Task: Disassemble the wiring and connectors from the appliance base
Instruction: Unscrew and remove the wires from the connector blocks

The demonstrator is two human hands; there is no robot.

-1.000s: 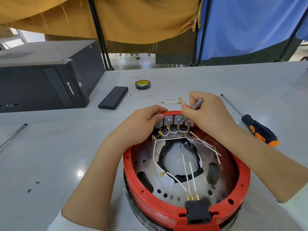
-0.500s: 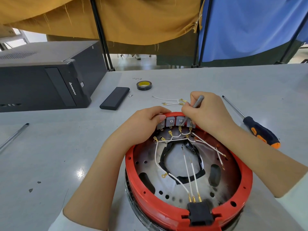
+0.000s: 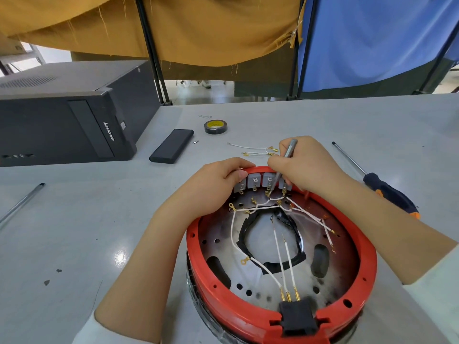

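Round base on the table, hands working at its far rim.

The red base (image 3: 280,316) lies open side up on the table (image 3: 74,232), black plug (image 3: 296,319) nearest, grey connectors (image 3: 254,181) farthest. White wires (image 3: 280,256) run mostly near-to-far. The left hand (image 3: 213,187) curls over the rim; the right hand (image 3: 308,165) grips a tool (image 3: 285,160), tip down at the terminals.

Computer case (image 3: 69,115) left of tape roll (image 3: 215,126), screwdriver (image 3: 387,192) right of base (image 3: 280,316)
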